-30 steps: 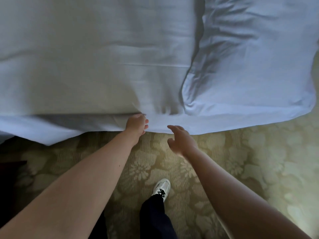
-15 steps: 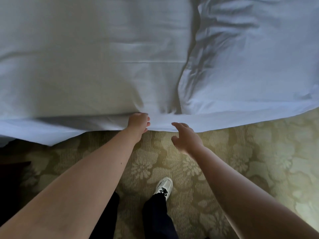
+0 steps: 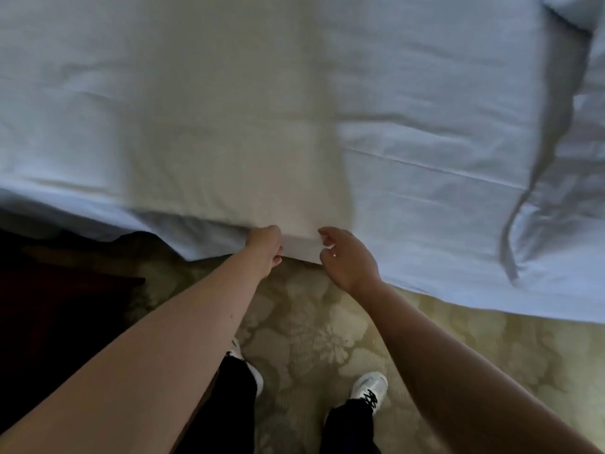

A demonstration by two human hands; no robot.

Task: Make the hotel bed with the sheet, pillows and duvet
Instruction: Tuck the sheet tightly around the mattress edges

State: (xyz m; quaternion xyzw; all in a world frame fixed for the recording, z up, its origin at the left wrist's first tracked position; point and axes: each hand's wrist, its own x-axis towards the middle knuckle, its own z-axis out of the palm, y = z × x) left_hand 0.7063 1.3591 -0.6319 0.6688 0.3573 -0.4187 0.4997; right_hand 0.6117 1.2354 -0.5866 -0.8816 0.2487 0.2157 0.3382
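- Sheet (image 3: 196, 109) lies spread over the mattress, white and fairly flat. Its near edge hangs loose over the side, above the patterned carpet (image 3: 311, 322). Spreading looks done, tucking not yet.
- Left hand (image 3: 265, 245) grips that hanging edge, fingers curled under the cloth at the side of the mattress.
- Right hand (image 3: 347, 257) is just beside it at the same edge, thumb and forefinger drawn close together. With the motion blur I cannot tell whether they hold cloth.
- Pillow (image 3: 569, 224) lies on the sheet at the far right, cased and creased, near the bed's edge. Only one shows.
- No duvet is in view, so I judge that tucking this side, arranging the pillows and laying the duvet are left.
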